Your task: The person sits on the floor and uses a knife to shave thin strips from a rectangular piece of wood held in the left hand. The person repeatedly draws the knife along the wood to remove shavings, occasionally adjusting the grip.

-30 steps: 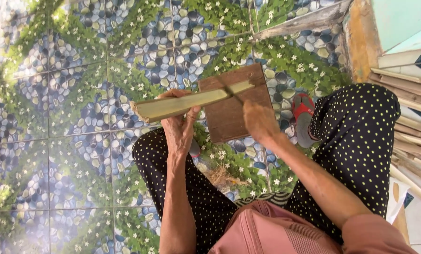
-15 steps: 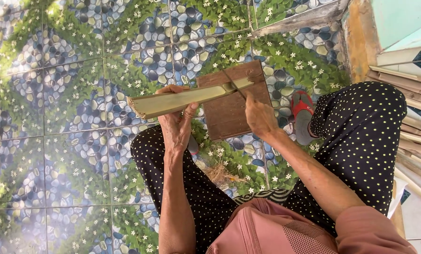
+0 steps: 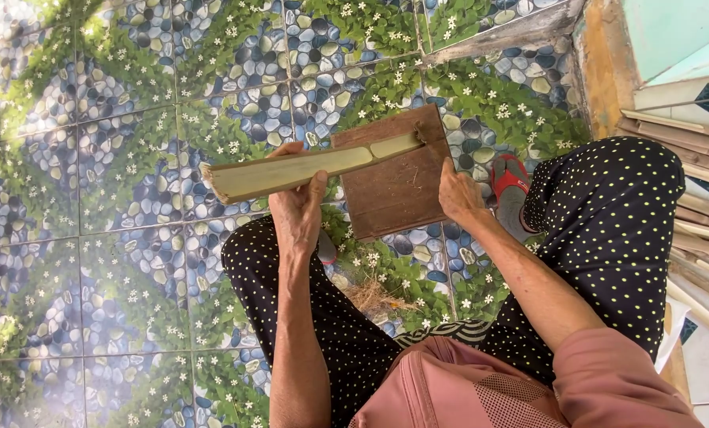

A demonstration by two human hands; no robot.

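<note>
My left hand (image 3: 297,208) grips a long split piece of pale bamboo (image 3: 291,169) near its middle, cut face up. The bamboo's right end rests on a brown wooden board (image 3: 394,190) that lies on the tiled floor between my knees. My right hand (image 3: 459,194) sits on the board's right edge with its fingers curled over it. I see nothing else in that hand. My legs are in black trousers with pale dots (image 3: 608,214).
The floor is tiled with a pebble-and-flower pattern (image 3: 117,238). A red sandal (image 3: 509,181) lies by my right knee. Several bamboo slats (image 3: 687,158) are stacked at the right edge. A tuft of dry shavings (image 3: 370,297) lies between my legs.
The bamboo has shifted slightly left across the board. Both hands keep nearly the same places.
</note>
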